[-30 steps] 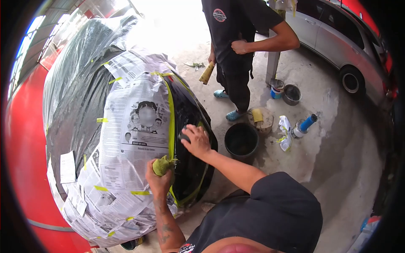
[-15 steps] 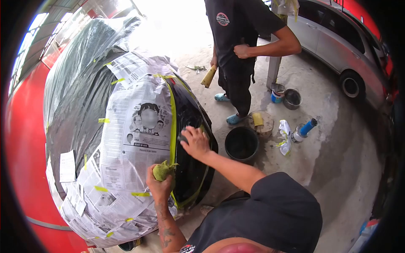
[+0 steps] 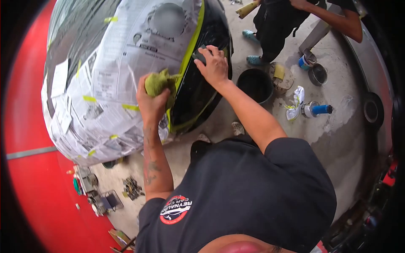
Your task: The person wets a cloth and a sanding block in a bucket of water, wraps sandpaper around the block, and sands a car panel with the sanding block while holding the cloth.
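A crumpled olive-green cloth (image 3: 157, 84) is in my left hand (image 3: 151, 102), whose fingers are wrapped round it, over the newspaper covering (image 3: 112, 78). My right hand (image 3: 216, 67) is on the glossy black car panel (image 3: 195, 95), its fingers curled over a small dark block (image 3: 201, 55) like a sanding block. The block's underside is hidden. Between the newspaper and the black panel runs a strip of yellow-green masking tape (image 3: 185, 63). Shorter tape pieces hold down the newspaper sheets.
Right of the panel stand a black bucket (image 3: 255, 100), a can with a blue roll (image 3: 311, 109) and a metal pot (image 3: 317, 74). A co-worker (image 3: 276, 31) in dark clothes stands beyond, holding a yellowish piece (image 3: 248, 9). Tools (image 3: 99, 198) lie at the lower left.
My view has tilted down and turned, so the car and the co-worker sit higher in the frame. Both hands keep their holds; the right one stays on the black panel.
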`<action>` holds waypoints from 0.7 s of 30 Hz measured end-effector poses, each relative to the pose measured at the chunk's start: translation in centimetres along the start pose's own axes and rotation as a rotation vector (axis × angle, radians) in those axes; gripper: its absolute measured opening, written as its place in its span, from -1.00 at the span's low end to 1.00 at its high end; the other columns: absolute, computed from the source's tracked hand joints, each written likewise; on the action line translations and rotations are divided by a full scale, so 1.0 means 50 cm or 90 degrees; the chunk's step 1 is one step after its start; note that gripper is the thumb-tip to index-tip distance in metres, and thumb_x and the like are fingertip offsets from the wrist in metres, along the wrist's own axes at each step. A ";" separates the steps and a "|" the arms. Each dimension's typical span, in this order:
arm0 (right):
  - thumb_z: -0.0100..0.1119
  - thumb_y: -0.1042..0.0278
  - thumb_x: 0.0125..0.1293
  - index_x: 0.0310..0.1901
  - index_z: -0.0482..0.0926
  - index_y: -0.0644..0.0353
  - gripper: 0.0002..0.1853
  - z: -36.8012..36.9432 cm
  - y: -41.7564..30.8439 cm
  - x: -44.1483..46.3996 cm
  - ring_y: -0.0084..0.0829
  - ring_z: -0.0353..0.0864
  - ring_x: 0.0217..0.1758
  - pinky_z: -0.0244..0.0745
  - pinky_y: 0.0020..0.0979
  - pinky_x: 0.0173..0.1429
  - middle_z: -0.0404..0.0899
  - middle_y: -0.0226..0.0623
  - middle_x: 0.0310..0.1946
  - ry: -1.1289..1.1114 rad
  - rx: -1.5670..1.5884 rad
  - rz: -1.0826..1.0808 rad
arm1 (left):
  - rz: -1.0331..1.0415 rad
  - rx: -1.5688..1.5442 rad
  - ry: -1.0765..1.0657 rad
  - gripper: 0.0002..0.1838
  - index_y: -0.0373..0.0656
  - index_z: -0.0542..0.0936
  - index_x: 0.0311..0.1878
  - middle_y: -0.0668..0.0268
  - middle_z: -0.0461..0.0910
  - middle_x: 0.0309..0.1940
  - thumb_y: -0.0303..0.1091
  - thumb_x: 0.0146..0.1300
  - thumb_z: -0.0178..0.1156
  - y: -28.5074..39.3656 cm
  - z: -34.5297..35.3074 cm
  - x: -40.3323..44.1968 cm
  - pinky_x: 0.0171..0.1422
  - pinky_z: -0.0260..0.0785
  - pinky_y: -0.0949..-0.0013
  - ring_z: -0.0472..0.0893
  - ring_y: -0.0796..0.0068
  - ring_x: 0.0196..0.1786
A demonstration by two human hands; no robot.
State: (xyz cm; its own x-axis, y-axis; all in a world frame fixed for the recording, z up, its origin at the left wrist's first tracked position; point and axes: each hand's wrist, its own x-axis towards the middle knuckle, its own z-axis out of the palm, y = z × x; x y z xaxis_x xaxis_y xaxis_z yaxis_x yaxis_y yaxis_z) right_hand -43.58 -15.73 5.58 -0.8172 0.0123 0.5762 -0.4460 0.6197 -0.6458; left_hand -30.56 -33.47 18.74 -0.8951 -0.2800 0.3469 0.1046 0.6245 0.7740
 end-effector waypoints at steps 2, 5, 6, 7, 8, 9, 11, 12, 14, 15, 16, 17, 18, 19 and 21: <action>0.53 0.18 0.16 0.14 0.66 -0.11 -0.53 -0.003 -0.045 -0.087 -0.03 0.54 0.22 0.54 0.02 0.16 0.52 -0.26 0.22 -0.053 0.034 -0.035 | -0.008 -0.020 -0.016 -0.52 -0.22 0.60 0.10 0.25 0.71 -0.11 -0.49 0.05 0.42 0.009 -0.002 0.014 0.17 0.54 0.31 0.70 0.41 -0.04; 0.54 0.18 0.15 0.12 0.65 -0.14 -0.53 -0.016 -0.119 -0.209 -0.04 0.55 0.21 0.54 0.02 0.15 0.52 -0.27 0.22 -0.118 0.039 -0.097 | -0.003 -0.025 -0.074 -0.51 -0.22 0.60 0.10 0.27 0.71 -0.12 -0.50 0.03 0.43 0.015 -0.012 0.040 0.15 0.54 0.33 0.70 0.44 -0.04; 0.55 0.18 0.14 0.11 0.65 -0.14 -0.53 -0.020 -0.119 -0.223 -0.05 0.55 0.21 0.54 0.02 0.16 0.52 -0.27 0.22 -0.125 0.041 -0.113 | 0.004 -0.027 -0.099 -0.51 -0.22 0.60 0.10 0.27 0.71 -0.12 -0.50 0.02 0.44 0.019 -0.012 0.050 0.14 0.54 0.34 0.70 0.45 -0.04; 0.56 0.18 0.13 0.11 0.65 -0.15 -0.52 -0.023 -0.117 -0.229 -0.05 0.55 0.21 0.54 0.01 0.16 0.52 -0.27 0.22 -0.134 0.040 -0.130 | 0.027 -0.046 -0.129 -0.51 -0.22 0.60 0.09 0.26 0.71 -0.13 -0.51 0.02 0.44 0.023 -0.012 0.057 0.14 0.55 0.34 0.70 0.46 -0.04; 0.56 0.18 0.12 0.11 0.65 -0.14 -0.52 -0.020 -0.108 -0.211 -0.07 0.55 0.21 0.54 0.01 0.16 0.52 -0.27 0.22 -0.098 0.007 -0.103 | 0.036 -0.045 -0.147 -0.51 -0.23 0.60 0.09 0.25 0.71 -0.13 -0.51 0.03 0.44 0.026 -0.013 0.063 0.14 0.55 0.34 0.70 0.45 -0.04; 0.56 0.18 0.12 0.12 0.65 -0.13 -0.51 -0.010 -0.088 -0.171 -0.08 0.55 0.21 0.54 0.01 0.16 0.52 -0.27 0.23 -0.063 -0.027 -0.077 | 0.044 -0.046 -0.164 -0.51 -0.23 0.60 0.09 0.25 0.71 -0.13 -0.51 0.03 0.44 0.027 -0.013 0.068 0.15 0.55 0.33 0.70 0.45 -0.05; 0.55 0.18 0.12 0.12 0.65 -0.11 -0.51 0.003 -0.067 -0.127 -0.09 0.55 0.21 0.55 0.00 0.16 0.52 -0.28 0.25 -0.011 -0.079 -0.035 | 0.059 -0.058 -0.188 -0.52 -0.24 0.59 0.08 0.23 0.72 -0.14 -0.51 0.03 0.44 0.019 -0.015 0.069 0.15 0.55 0.33 0.71 0.44 -0.05; 0.54 0.18 0.13 0.13 0.65 -0.09 -0.51 0.010 -0.064 -0.116 -0.10 0.56 0.22 0.55 0.01 0.16 0.52 -0.28 0.26 0.008 -0.097 -0.017 | 0.067 -0.070 -0.198 -0.52 -0.24 0.59 0.08 0.23 0.71 -0.14 -0.51 0.03 0.44 0.010 -0.015 0.070 0.15 0.55 0.32 0.71 0.43 -0.05; 0.52 0.18 0.16 0.14 0.65 -0.07 -0.52 0.015 -0.089 -0.133 -0.10 0.55 0.23 0.55 0.01 0.17 0.52 -0.29 0.29 0.001 -0.094 -0.009 | 0.077 -0.090 -0.216 -0.52 -0.25 0.59 0.09 0.22 0.71 -0.14 -0.51 0.04 0.44 -0.009 -0.025 0.071 0.16 0.55 0.32 0.71 0.42 -0.04; 0.51 0.19 0.17 0.14 0.65 -0.06 -0.53 0.011 -0.122 -0.178 -0.10 0.55 0.24 0.54 0.01 0.18 0.52 -0.29 0.30 -0.027 -0.077 -0.024 | 0.079 -0.103 -0.221 -0.52 -0.25 0.59 0.09 0.22 0.71 -0.14 -0.51 0.04 0.44 -0.019 -0.027 0.068 0.17 0.55 0.32 0.71 0.42 -0.04; 0.50 0.19 0.19 0.15 0.65 -0.05 -0.53 0.006 -0.154 -0.228 -0.10 0.55 0.25 0.53 0.01 0.20 0.52 -0.30 0.31 -0.057 -0.060 -0.037 | 0.079 -0.116 -0.228 -0.51 -0.25 0.59 0.09 0.22 0.71 -0.13 -0.51 0.04 0.44 -0.026 -0.030 0.064 0.17 0.55 0.32 0.71 0.42 -0.04; 0.50 0.19 0.19 0.16 0.65 -0.05 -0.52 0.005 -0.183 -0.282 -0.10 0.54 0.26 0.52 0.00 0.22 0.51 -0.30 0.32 -0.074 -0.053 -0.051 | 0.078 -0.105 -0.229 -0.50 -0.24 0.59 0.11 0.22 0.72 -0.13 -0.51 0.04 0.44 -0.031 -0.038 0.059 0.18 0.54 0.32 0.70 0.41 -0.03; 0.50 0.19 0.18 0.17 0.64 -0.06 -0.51 0.006 -0.203 -0.320 -0.09 0.54 0.27 0.51 -0.01 0.25 0.51 -0.31 0.33 -0.090 -0.047 -0.067 | 0.066 -0.123 -0.235 -0.50 -0.24 0.59 0.11 0.23 0.72 -0.12 -0.51 0.04 0.43 -0.040 -0.046 0.050 0.19 0.54 0.32 0.70 0.41 -0.02; 0.50 0.18 0.19 0.18 0.64 -0.06 -0.50 0.003 -0.211 -0.330 -0.10 0.54 0.28 0.51 -0.02 0.26 0.51 -0.31 0.33 -0.102 -0.049 -0.072 | 0.058 -0.142 -0.244 -0.50 -0.24 0.58 0.12 0.23 0.71 -0.11 -0.51 0.04 0.43 -0.054 -0.053 0.037 0.20 0.54 0.32 0.70 0.40 -0.02; 0.51 0.18 0.19 0.19 0.64 -0.06 -0.49 -0.009 -0.209 -0.319 -0.11 0.53 0.29 0.50 -0.04 0.27 0.52 -0.32 0.34 -0.117 -0.066 -0.086 | 0.045 -0.174 -0.263 -0.50 -0.23 0.58 0.12 0.23 0.71 -0.10 -0.52 0.04 0.40 -0.083 -0.061 0.008 0.22 0.53 0.31 0.69 0.40 0.00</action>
State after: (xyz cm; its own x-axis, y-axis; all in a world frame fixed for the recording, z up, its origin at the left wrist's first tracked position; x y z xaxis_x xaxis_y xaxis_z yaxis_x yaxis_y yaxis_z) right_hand -25.72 -22.06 3.35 -0.8099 -0.2134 0.5464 -0.5235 0.6833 -0.5090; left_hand -30.05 -38.41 17.27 -0.9727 0.1025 0.2080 0.2318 0.4029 0.8854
